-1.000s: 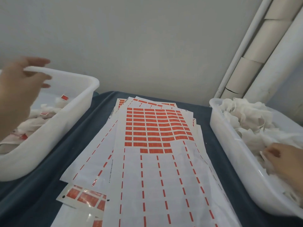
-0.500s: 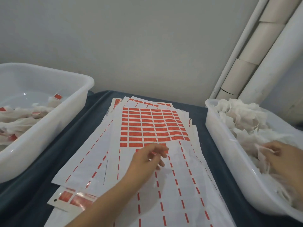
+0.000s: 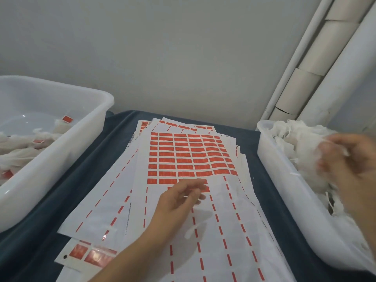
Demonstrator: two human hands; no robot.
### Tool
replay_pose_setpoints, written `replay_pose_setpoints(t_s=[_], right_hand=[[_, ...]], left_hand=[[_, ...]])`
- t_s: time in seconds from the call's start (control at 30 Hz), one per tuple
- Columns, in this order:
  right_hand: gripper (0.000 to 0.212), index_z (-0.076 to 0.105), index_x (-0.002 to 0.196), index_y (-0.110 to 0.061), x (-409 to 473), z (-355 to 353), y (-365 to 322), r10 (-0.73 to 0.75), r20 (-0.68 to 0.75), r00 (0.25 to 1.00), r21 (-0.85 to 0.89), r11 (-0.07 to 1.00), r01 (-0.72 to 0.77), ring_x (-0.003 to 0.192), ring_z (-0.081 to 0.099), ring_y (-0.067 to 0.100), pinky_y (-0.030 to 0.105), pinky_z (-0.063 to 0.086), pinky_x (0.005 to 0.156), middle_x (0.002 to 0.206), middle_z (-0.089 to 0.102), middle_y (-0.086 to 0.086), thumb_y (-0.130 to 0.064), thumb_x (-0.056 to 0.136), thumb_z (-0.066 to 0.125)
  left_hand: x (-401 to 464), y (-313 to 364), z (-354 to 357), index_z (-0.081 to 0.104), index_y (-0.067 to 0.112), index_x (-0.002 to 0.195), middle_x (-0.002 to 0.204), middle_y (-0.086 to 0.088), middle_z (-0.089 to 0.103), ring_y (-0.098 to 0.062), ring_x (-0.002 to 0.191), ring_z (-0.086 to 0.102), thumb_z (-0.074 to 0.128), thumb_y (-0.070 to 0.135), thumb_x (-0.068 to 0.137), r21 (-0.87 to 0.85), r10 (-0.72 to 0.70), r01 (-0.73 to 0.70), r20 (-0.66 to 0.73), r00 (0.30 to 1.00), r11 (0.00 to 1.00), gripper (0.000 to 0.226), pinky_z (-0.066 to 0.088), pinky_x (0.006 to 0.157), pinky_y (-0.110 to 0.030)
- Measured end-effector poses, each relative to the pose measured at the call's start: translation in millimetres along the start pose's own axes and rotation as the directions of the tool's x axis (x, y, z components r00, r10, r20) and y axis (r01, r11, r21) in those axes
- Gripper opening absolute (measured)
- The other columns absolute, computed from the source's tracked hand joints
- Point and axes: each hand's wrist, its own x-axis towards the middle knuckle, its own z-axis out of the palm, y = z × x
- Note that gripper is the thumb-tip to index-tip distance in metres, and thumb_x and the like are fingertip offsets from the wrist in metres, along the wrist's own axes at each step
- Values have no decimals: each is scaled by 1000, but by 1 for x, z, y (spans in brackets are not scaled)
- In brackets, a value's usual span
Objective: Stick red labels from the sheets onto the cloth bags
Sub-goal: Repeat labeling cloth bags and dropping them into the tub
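Fingers [image 3: 195, 189] of left hand [image 3: 177, 200] pinch at a label [image 3: 203, 188]; right hand [image 3: 350, 165], blurred, grips a bag [image 3: 309, 159]. Label may tear or curl.

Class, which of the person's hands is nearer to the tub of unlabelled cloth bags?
Right. The right hand is over the right tub, gripping a cloth bag. The left hand is over the label sheet, apart from that tub.
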Motion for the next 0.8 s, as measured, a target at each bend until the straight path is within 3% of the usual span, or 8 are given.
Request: replay_pose_setpoints(t_s=[0.1, 0.2, 0.27, 0.4, 0.57, 0.63, 0.73, 0.8], right_hand=[[12, 63, 84, -27, -22, 52, -19, 47, 223, 974, 66, 996, -63, 58, 60, -2, 1, 41, 55, 70, 64, -15, -39, 85, 63], [19, 62, 83, -29, -49, 102, -24, 214, 373, 903, 192, 934, -301, 64, 63, 0, 5, 46, 55, 72, 66, -17, -45, 73, 57], [21, 62, 84, -29, -59, 123, -19, 317, 367, 874, 248, 873, -421, 73, 64, 0, 5, 47, 56, 80, 67, -19, -44, 70, 57], [19, 61, 82, -32, -77, 140, -11, 369, 319, 873, 309, 830, -464, 86, 61, -4, 2, 45, 59, 82, 66, -28, -45, 68, 57], [17, 63, 81, -29, -83, 134, -9, 311, 344, 886, 392, 810, -436, 86, 62, -2, 3, 46, 64, 84, 67, -29, -41, 73, 55], [25, 63, 95, -28, -81, 132, -8, 326, 379, 866, 460, 746, -482, 90, 63, 0, 3, 46, 65, 93, 68, -26, -45, 82, 49], [30, 52, 114, -52, -80, 129, -12, 240, 516, 823, 398, 783, -478, 107, 44, -23, -8, 34, 67, 113, 49, -47, -55, 85, 46], [28, 57, 115, -44, -80, 130, -15, 125, 639, 759, 413, 777, -475, 107, 43, -25, -9, 33, 70, 109, 51, -48, -42, 89, 46]], left_hand=[[-3, 7, -2, 54, 52, 101, 101, 47, 52, 22, 99, 48, 50, 52, 78, 7, -6, 6, 22, 1000, 1000, 22, 42, 66, 3], [-5, 10, -4, 52, 52, 99, 99, 52, 47, 27, 97, 43, 50, 67, 71, -52, -18, 18, 5, 1000, 998, 32, 37, 61, 7], [-3, 8, -7, 59, 49, 93, 96, 45, 54, 21, 94, 48, 54, 68, 68, -109, -28, 26, -20, 999, 994, 33, 38, 60, 5], [1, 4, -10, 69, 43, 88, 89, 17, 69, 0, 90, 62, 58, 54, 75, -197, 10, -11, -7, 1000, 980, 20, 44, 65, -2], [6, -2, -11, 70, 43, 87, 90, 20, 68, 4, 87, 62, 54, 63, 62, -265, -150, 132, -47, 988, 955, 36, 49, 63, -11], [6, -1, -17, 72, 38, 82, 80, 16, 69, -3, 75, 66, 58, 61, 66, -312, -231, 247, 86, 969, 917, 30, 50, 63, -16], [4, 2, -19, 71, 21, 62, 54, 3, 60, -9, 46, 56, 60, 40, 85, -392, -256, 394, 359, 897, 831, 31, 47, 52, -17], [5, -1, -17, 66, 18, 48, 42, 3, 52, -5, 36, 49, 53, 29, 90, -422, -313, 502, 440, 841, 755, 46, 46, 45, -16]])
